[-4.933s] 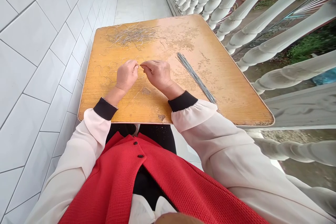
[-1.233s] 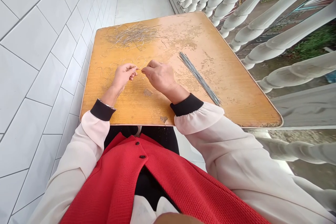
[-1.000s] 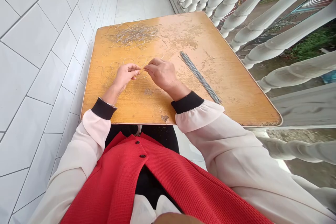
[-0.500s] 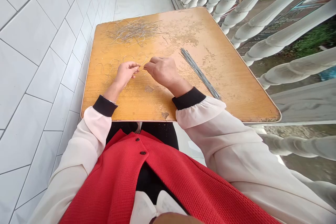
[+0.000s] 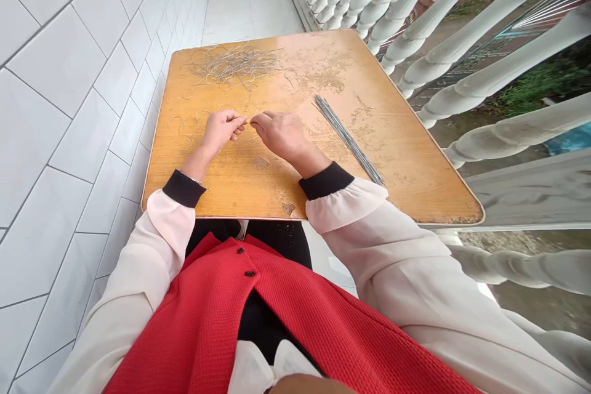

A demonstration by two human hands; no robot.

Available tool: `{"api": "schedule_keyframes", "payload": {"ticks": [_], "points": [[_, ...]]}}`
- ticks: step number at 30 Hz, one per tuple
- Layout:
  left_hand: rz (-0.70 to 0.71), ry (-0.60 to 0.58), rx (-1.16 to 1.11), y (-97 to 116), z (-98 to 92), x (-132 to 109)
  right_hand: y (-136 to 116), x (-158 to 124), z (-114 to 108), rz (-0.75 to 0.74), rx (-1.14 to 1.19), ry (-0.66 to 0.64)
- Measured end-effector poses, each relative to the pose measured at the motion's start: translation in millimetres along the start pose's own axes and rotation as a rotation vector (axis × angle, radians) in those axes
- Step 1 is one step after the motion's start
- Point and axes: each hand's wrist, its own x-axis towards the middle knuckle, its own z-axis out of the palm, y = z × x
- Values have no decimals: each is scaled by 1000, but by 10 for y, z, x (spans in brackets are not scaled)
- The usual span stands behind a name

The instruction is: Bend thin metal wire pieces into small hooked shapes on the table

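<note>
Above the middle left of the wooden table (image 5: pixel 295 166), my left hand (image 5: pixel 221 131) and my right hand (image 5: pixel 281 135) face each other with fingertips nearly touching. Both pinch a thin wire (image 5: pixel 248 121), which shows only as a fine line between and above the fingers. Loose curved wires (image 5: pixel 178 124) lie faintly on the tabletop just beyond and left of my left hand. To the right of my right hand rests a bundle of straight grey wires (image 5: pixel 348 138), slanting towards my sleeve.
A tangled heap of bent wires (image 5: pixel 237 64) sits at the table's far left. A white tiled wall (image 5: pixel 69 117) runs close along the left side. White balusters (image 5: pixel 429 55) line the right side. The tabletop's surface is worn in patches.
The view has tilted up a little, so the table sits slightly lower in the picture. My fingertips have come a bit closer together, still pinching the wire.
</note>
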Motion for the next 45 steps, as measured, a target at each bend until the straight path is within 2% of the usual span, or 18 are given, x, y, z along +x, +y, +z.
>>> {"api": "schedule_keyframes", "payload": {"ticks": [3, 8, 13, 17, 21, 24, 27, 30, 32, 34, 37, 42, 45], "points": [[13, 39, 32, -47, 22, 25, 35, 1, 17, -7, -39, 5], [-8, 94, -23, -14, 106, -3, -33, 39, 65, 102, -33, 41], [-23, 105, -105, 34, 135, -36, -84, 44, 133, 146, 76, 83], [-11, 100, -86, 30, 116, -46, -78, 25, 137, 121, 98, 75], [8, 115, -95, 30, 122, -45, -73, 36, 146, 178, 129, 99], [7, 126, -138, 29, 152, -32, -102, 68, 170, 261, 366, 164], [17, 119, -161, 17, 186, -15, -198, 105, 174, 459, 832, 197], [21, 109, -140, 15, 195, 2, -334, 113, 133, 663, 1249, 194], [19, 112, -115, 24, 175, 13, -399, 90, 93, 711, 1403, 164], [23, 115, -83, 35, 134, 27, -413, 54, 56, 685, 1454, 83], [43, 109, -26, 40, 64, 51, -339, 13, 23, 603, 1364, -27], [58, 63, 29, 33, 68, 48, -187, 35, 13, 494, 1182, 118], [54, 23, 19, 54, 127, 15, -197, 55, 15, 482, 1214, 90]]}}
